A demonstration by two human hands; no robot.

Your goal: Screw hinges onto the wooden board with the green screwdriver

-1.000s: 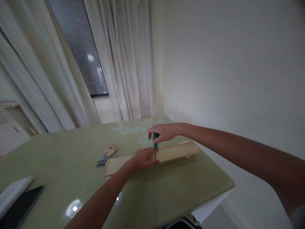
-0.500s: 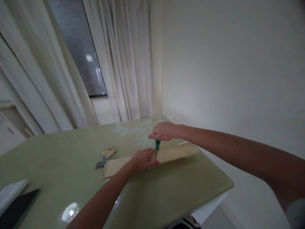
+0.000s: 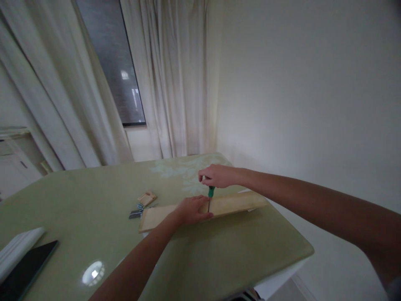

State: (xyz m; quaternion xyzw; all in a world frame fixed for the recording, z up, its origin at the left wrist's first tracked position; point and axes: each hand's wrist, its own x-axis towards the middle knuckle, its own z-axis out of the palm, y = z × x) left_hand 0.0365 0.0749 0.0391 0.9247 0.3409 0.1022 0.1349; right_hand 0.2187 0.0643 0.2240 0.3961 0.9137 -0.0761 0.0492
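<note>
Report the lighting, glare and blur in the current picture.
Head view: dim overall, darkening toward the upper right corner; head view: a bright glare spot on the glossy table, lower left; head view: a soft shadow just below the wooden board; head view: small grey pieces too soft to make out.

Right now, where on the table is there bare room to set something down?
The table is bare between the dark panel and metal pieces, and nearer the camera than the right half of the board. Crowded: around the screwdriver, left hand and right hand.
</note>
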